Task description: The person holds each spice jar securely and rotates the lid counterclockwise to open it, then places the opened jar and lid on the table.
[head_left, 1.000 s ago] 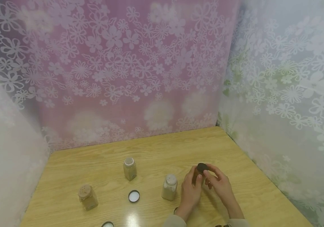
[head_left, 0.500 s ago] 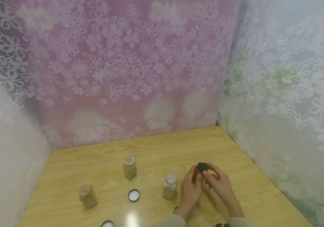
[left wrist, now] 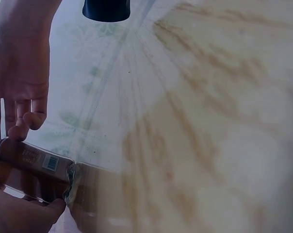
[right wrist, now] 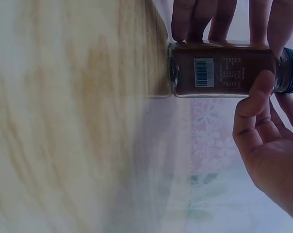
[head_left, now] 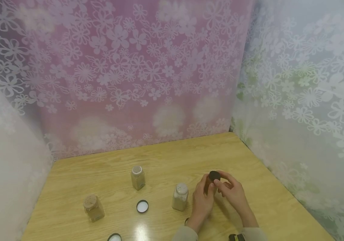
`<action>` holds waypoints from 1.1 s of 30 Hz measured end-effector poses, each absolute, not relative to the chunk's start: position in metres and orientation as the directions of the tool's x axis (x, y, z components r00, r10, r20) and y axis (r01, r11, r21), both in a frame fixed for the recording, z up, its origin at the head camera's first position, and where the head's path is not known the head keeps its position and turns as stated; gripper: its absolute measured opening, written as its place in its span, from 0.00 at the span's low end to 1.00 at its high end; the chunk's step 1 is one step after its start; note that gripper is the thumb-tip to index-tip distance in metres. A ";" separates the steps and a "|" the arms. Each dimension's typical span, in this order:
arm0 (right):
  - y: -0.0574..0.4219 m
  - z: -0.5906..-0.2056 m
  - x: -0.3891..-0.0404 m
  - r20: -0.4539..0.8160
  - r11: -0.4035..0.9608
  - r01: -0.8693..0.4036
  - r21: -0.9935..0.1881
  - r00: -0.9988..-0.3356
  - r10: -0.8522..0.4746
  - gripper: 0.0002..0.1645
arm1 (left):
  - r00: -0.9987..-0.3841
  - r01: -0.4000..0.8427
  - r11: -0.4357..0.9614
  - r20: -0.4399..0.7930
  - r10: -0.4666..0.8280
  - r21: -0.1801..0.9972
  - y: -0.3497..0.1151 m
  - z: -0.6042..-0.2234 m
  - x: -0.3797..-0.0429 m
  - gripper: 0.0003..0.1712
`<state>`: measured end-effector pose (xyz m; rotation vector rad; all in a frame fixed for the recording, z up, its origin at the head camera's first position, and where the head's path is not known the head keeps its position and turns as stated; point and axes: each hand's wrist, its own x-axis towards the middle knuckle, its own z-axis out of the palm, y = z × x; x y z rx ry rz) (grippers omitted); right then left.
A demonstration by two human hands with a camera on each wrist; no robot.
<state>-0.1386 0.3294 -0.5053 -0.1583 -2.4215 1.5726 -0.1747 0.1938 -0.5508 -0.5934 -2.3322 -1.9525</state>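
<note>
A square glass spice jar (right wrist: 234,70) with reddish-brown contents and a barcode label stands upright at the right of the table. My left hand (head_left: 202,202) grips its body, fingers along one side and thumb along another. On its neck sits a black cap (head_left: 214,175), pinched between the thumb and fingers of my right hand (head_left: 235,194). In the right wrist view, the right hand's other fingers curl beside the jar. Just left of my hands is a shaker jar (head_left: 180,198) with a pale perforated top.
Farther left stand another jar (head_left: 138,179) with a whitish top and a jar (head_left: 94,208) with a tan perforated top. Two black-rimmed lids lie white side up, one lid (head_left: 142,206) mid-table and one lid (head_left: 114,237) at the frame's bottom. Flowered curtains (head_left: 142,83) border the table (head_left: 172,154).
</note>
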 end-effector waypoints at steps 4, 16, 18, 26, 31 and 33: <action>0.330 -0.502 -0.141 0.171 0.415 -0.073 -0.907 -0.963 0.206 0.28 | -0.923 0.326 0.134 0.284 0.261 0.936 0.195 -0.550 -0.177 0.24; 0.326 -0.500 -0.139 0.166 0.410 -0.067 -0.910 -0.963 0.211 0.26 | -0.933 0.284 0.129 0.243 0.265 0.950 0.194 -0.551 -0.176 0.23; 0.326 -0.500 -0.138 0.173 0.408 -0.079 -0.910 -0.965 0.198 0.27 | -0.936 0.274 0.122 0.235 0.263 0.954 0.194 -0.551 -0.175 0.22; 0.327 -0.500 -0.138 0.138 0.357 -0.051 -0.933 -0.965 0.223 0.29 | -0.935 0.280 0.132 0.239 0.261 0.951 0.196 -0.554 -0.174 0.23; 0.331 -0.504 -0.138 0.183 0.374 -0.103 -0.922 -0.966 0.185 0.26 | -0.929 0.312 0.148 0.269 0.253 0.939 0.195 -0.553 -0.174 0.22; 0.332 -0.504 -0.138 0.188 0.368 -0.110 -0.923 -0.965 0.182 0.26 | -0.927 0.320 0.152 0.276 0.254 0.935 0.195 -0.552 -0.174 0.22</action>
